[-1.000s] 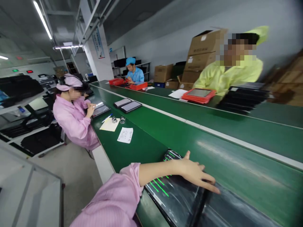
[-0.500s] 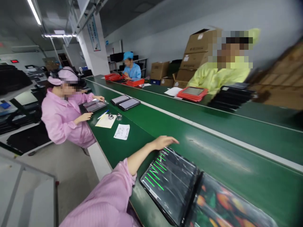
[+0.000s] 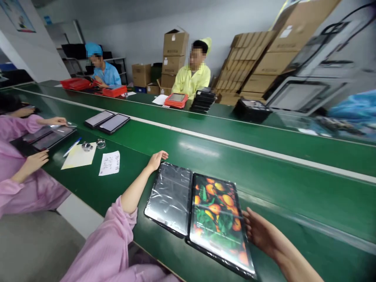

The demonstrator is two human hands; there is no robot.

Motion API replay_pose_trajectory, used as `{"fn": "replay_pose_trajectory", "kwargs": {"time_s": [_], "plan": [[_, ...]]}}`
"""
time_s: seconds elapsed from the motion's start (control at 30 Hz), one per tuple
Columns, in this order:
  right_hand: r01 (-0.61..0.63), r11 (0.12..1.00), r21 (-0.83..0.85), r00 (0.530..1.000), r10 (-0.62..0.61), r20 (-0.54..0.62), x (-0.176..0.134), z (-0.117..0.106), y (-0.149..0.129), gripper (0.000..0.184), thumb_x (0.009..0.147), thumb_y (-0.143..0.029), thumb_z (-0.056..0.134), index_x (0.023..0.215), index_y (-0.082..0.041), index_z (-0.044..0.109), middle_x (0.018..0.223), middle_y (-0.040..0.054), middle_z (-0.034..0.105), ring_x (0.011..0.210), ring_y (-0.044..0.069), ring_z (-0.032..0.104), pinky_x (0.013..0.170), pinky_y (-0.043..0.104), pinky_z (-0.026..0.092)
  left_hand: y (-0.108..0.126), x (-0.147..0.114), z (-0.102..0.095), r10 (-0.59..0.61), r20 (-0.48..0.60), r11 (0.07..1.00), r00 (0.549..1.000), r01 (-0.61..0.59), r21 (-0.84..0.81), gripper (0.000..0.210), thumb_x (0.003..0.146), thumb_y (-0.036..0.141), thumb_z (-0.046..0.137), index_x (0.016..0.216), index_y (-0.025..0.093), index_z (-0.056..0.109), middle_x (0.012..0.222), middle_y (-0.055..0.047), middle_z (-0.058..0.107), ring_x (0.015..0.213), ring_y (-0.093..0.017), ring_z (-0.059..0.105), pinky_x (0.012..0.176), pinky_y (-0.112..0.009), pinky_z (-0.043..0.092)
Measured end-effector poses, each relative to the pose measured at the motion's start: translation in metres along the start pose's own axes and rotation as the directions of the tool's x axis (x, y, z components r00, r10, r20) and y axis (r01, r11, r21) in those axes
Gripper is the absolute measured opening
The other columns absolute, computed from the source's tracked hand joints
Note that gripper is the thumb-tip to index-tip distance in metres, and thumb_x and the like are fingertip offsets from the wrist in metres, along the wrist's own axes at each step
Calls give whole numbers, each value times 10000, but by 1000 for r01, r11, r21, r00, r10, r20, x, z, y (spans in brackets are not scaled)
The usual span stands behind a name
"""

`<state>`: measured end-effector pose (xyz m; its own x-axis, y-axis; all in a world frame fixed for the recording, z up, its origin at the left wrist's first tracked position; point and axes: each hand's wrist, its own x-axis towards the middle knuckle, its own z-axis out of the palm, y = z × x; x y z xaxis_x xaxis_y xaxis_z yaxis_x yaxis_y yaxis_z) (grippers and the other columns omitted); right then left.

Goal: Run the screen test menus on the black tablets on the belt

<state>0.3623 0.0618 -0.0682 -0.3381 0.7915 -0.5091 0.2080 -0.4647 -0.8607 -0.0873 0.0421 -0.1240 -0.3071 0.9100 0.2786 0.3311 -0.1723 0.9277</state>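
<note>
Two tablets lie side by side on the green bench, both covered with clear film. The left tablet [image 3: 170, 196] has a dark screen with wrinkled, shiny film. The right tablet [image 3: 219, 221] is lit with a picture of orange fruit and green leaves. My left hand [image 3: 158, 159] is by the far left corner of the dark tablet, fingers stretched out and holding nothing. My right hand [image 3: 261, 232] is beside the right edge of the lit tablet, its fingers loosely bent and apart. Whether the fingertips touch that edge is hard to tell.
A handwritten note [image 3: 109, 163], a yellowish sheet [image 3: 79, 156] and metallic rings [image 3: 100, 143] lie to the left. Beyond them are two more tablets [image 3: 114, 123]. A co-worker in pink [image 3: 17, 168] handles film-covered panels. Two people sit across the bench. A pale strip [image 3: 176, 129] divides it.
The view has swung right, bringing my right hand into sight beside the lit tablet. Green lines on the left tablet's screen are gone. My left hand stays near its far corner.
</note>
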Motion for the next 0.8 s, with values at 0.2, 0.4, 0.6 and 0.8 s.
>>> {"fn": "replay_pose_trajectory", "kwargs": {"time_s": [0.2,0.4,0.6,0.8], "plan": [[-245,824,510,968,241,76,-25,43,8,268,755,-415,752,914,-201,725,862,96,785,807,292,754,806,424,612,1,-1,0,18,58,1000,998,-19,10,680,963,708,231,971,189,671,894,-81,730,843,-222,679,886,-384,521],[-248,751,612,942,335,-29,-39,68,22,327,845,-386,687,1046,-130,722,865,117,789,745,284,760,816,432,623,5,-4,-1,10,35,999,999,-9,-32,707,965,705,180,953,200,674,917,-89,734,867,-230,673,912,-390,514],[-128,778,615,941,291,-172,-53,56,6,290,847,-400,656,975,-154,740,782,90,780,639,273,745,704,412,637,7,-2,0,-36,6,992,999,37,-125,799,954,724,84,960,179,669,921,-102,736,818,-219,684,899,-389,523],[-93,786,612,977,191,-98,-40,121,-28,314,872,-430,631,969,-150,736,809,83,783,683,253,745,739,392,630,11,1,-4,-111,55,966,992,121,-228,914,916,745,-49,998,163,651,937,-123,747,804,-220,702,887,-387,528]]}}
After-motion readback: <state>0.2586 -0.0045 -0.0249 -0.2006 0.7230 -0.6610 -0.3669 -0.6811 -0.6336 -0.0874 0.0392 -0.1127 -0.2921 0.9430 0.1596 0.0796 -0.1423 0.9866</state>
